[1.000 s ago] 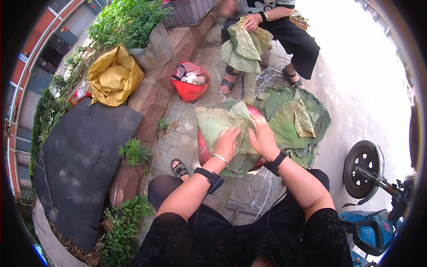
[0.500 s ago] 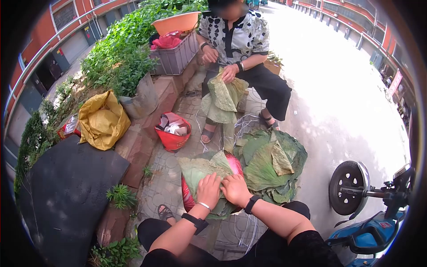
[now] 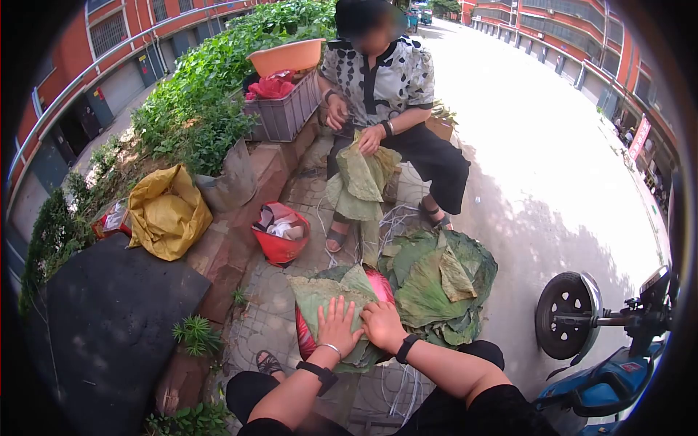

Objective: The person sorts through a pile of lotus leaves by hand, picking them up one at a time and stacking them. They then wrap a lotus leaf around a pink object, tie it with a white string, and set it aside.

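A big pale-green dried lotus leaf (image 3: 313,294) lies in front of me over a shiny red-and-pink thing (image 3: 380,285), which shows at both sides. My left hand (image 3: 337,327) rests flat on this leaf with its fingers spread. Beside it, my right hand (image 3: 384,327) has its fingers curled in on the leaf's right part; the fingertips are partly hidden. Just to the right lies a pile of dark-green lotus leaves (image 3: 422,298), with a smaller, paler dry leaf (image 3: 456,276) on top.
Opposite sits a person (image 3: 378,87), one hand on folded leaves (image 3: 360,178). White strings (image 3: 400,218) lie on the paving. Leftward are a red bag (image 3: 280,251), a yellow sack (image 3: 167,211), a black sheet (image 3: 109,312) and a grey crate (image 3: 283,112). A blue scooter (image 3: 603,385) stands right.
My left hand has opened out from bent fingers to a flat spread on the leaf. My right hand stays almost in place, fingers curled. The view has shifted slightly.
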`<state>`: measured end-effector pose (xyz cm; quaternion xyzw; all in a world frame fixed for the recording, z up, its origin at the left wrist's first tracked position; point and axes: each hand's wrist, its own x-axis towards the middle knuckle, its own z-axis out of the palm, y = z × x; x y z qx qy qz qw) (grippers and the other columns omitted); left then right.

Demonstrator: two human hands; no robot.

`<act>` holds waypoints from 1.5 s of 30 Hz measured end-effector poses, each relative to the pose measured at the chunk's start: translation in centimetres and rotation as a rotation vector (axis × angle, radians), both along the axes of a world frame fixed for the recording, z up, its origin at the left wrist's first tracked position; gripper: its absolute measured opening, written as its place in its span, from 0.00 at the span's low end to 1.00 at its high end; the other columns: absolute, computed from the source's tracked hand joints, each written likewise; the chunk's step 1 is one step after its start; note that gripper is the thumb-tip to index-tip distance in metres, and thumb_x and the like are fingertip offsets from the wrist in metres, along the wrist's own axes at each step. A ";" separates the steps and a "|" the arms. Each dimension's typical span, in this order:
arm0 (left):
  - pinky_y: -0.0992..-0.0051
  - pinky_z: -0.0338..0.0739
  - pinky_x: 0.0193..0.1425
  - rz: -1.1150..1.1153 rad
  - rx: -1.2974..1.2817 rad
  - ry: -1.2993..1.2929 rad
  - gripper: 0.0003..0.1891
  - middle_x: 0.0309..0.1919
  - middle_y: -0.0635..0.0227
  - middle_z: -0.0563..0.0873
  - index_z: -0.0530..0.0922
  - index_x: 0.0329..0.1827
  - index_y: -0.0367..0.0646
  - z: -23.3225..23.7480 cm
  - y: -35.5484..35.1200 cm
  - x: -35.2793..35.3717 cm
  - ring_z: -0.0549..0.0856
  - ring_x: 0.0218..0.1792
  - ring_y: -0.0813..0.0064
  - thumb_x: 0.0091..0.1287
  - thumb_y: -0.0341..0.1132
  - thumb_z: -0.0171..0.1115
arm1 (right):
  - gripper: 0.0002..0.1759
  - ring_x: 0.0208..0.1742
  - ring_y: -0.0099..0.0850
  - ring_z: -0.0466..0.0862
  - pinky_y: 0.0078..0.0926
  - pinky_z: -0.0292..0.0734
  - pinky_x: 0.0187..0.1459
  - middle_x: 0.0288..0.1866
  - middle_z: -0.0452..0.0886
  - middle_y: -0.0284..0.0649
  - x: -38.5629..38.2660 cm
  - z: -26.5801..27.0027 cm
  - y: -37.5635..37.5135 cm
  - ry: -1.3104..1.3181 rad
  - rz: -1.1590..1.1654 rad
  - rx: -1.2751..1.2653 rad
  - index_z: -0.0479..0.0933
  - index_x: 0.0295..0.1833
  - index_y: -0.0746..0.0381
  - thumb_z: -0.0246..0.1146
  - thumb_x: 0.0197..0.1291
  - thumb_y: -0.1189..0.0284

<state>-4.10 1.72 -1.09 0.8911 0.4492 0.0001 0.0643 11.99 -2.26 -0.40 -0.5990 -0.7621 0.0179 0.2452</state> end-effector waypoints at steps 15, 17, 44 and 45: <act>0.48 0.38 0.78 0.004 -0.001 -0.004 0.42 0.78 0.55 0.52 0.55 0.78 0.49 0.0 0.0 0.0 0.48 0.79 0.56 0.65 0.58 0.57 | 0.14 0.53 0.40 0.76 0.39 0.68 0.57 0.47 0.79 0.38 0.0 -0.2 0.0 -0.010 -0.026 -0.219 0.81 0.46 0.59 0.64 0.52 0.68; 0.47 0.40 0.77 -0.005 0.007 -0.031 0.42 0.77 0.53 0.53 0.56 0.77 0.48 0.0 0.0 -0.1 0.49 0.78 0.55 0.64 0.57 0.58 | 0.14 0.53 0.40 0.76 0.39 0.68 0.57 0.47 0.79 0.38 0.0 0.0 0.0 -0.008 -0.022 -0.216 0.81 0.46 0.59 0.64 0.52 0.68; 0.48 0.34 0.78 0.007 -0.021 0.048 0.42 0.79 0.56 0.48 0.53 0.79 0.50 -0.2 0.0 0.1 0.44 0.79 0.56 0.66 0.59 0.53 | 0.15 0.53 0.42 0.76 0.40 0.69 0.56 0.47 0.79 0.40 0.0 -0.1 -0.1 0.008 -0.022 -0.190 0.81 0.46 0.60 0.63 0.52 0.68; 0.48 0.34 0.78 0.007 -0.027 0.048 0.42 0.79 0.56 0.48 0.53 0.79 0.50 -0.1 0.0 0.1 0.44 0.79 0.56 0.66 0.59 0.53 | 0.15 0.53 0.42 0.76 0.40 0.69 0.56 0.47 0.79 0.40 0.0 0.0 -0.1 0.007 -0.023 -0.193 0.81 0.46 0.60 0.63 0.52 0.68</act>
